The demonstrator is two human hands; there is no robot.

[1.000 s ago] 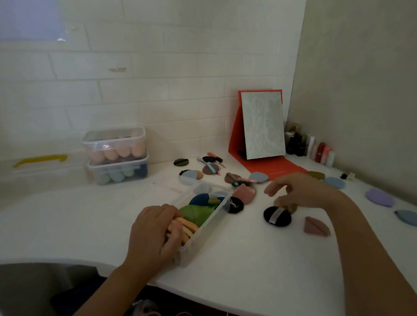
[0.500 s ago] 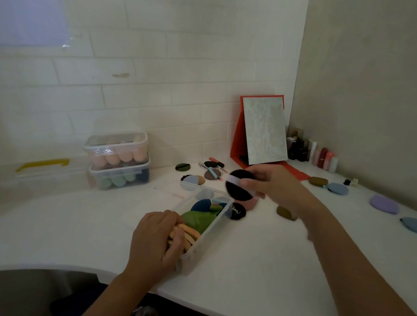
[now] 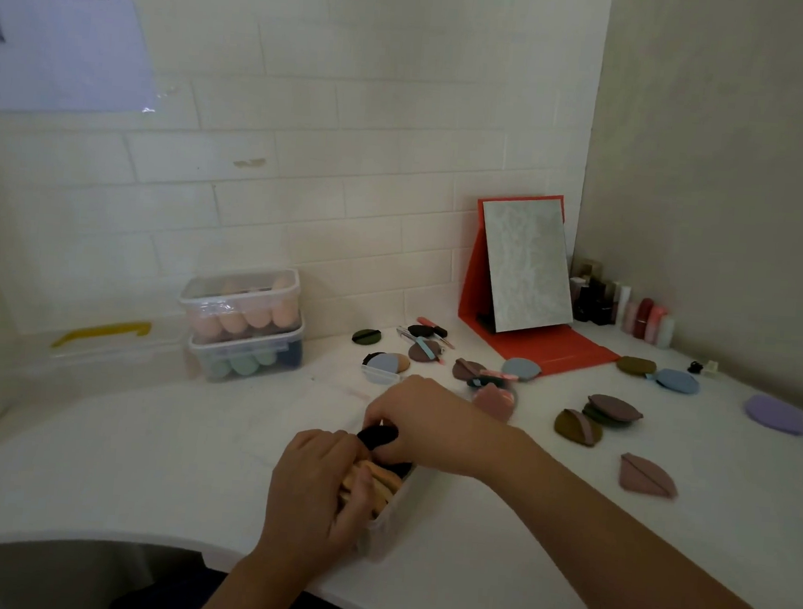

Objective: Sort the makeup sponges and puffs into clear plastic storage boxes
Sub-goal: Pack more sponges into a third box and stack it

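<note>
- Right hand pinches a black round puff between thumb and fingers, holding it over the open clear plastic box, just above what is inside.
- Left hand is curled into the near end of the same box, fingers pressed down on a stack of orange-tan puffs; the fingertips touch the black puff's lower edge.
- The box sits on the white counter near its front edge; both hands hide most of it, only the near right wall shows.
- Loose puffs lie well apart on the counter to the right: an olive one, a mauve-and-dark pair, a mauve wedge-shaped one, a lilac one, a blue one.
- Behind the hands: a pink puff, a blue-and-tan cluster, a dark green round puff.
- Back left, against the tiled wall: two lidded clear boxes stacked, the upper with peach egg-shaped sponges, the lower with green and dark blue ones.
- Back right corner: an orange folding stand mirror, upright, with small bottles just beside it.
</note>
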